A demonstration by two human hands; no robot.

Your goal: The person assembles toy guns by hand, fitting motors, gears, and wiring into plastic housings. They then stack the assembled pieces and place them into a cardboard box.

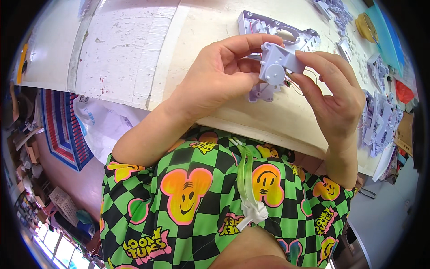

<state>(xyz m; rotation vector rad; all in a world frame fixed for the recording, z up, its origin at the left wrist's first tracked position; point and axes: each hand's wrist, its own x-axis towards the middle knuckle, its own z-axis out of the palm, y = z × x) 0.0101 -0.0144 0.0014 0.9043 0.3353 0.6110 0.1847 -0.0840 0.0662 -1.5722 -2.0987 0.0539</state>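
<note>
- The small lilac housing (pixel 281 57), with a round disc on its face, is held up above the tabletop (pixel 121 58); every place below is told from this housing.
- The left hand (pixel 224 71) is closed on the small lilac housing from its left side, index finger along the top edge and thumb against the lower left edge.
- The right hand (pixel 329 87) is partly curled at the right end of the housing, a fingertip touching it and the thumb at its lower edge; I cannot tell whether that thumb pinches anything.
- Thin wires (pixel 296 88) run out below and to the right of the housing, beside the right thumb.
- A larger open shell (pixel 245 24) lies behind the housing, partly hidden by it and the left hand.
- Another lilac piece (pixel 262 94) shows just below the housing.
- Well to its right is a heap of lilac parts (pixel 378 121), with a red item (pixel 404 92) beyond.
- Farther off, up and right, is a yellow ring-shaped object (pixel 367 28).
- Well to its lower left hangs a striped bag (pixel 67 130).
</note>
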